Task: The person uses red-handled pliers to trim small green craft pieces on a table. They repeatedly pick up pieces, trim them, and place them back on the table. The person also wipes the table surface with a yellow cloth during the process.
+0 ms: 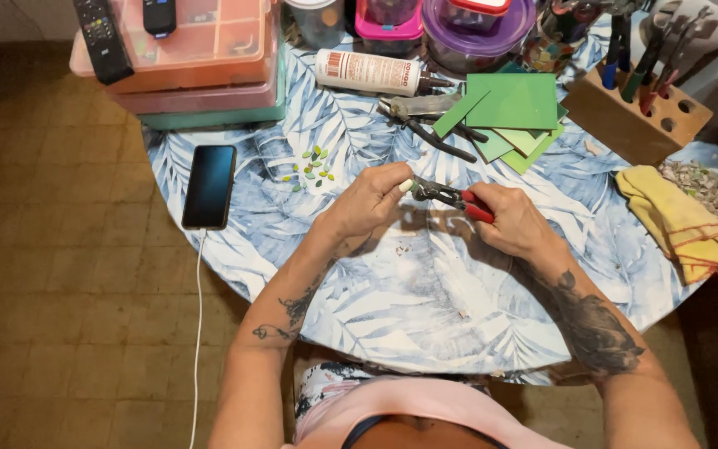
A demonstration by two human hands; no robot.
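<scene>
Now, a white glue bottle with a striped label (369, 71) lies at the worktop's (425, 308) far side, beside purple lidded tubs (469, 33). Centre stage, the left hand (367, 199) pinches a small pale tile piece (406, 185); the right hand (513, 220) grips red-handled metal nippers (452, 198).

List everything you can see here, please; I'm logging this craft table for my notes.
small tile piece: one, pale, at left fingertips
nippers: one, red handles, in right hand
cut pieces: several, green, left of hands
green tiles: a stack, behind hands
pliers: one, grey, beside tiles
glue bottle: one, white
phone: one, black, table's left edge
cloth: one, yellow, right
tool block: one, wooden
storage boxes: stacked, orange, pink, teal
left hand: pinching piece
right hand: gripping nippers
</scene>
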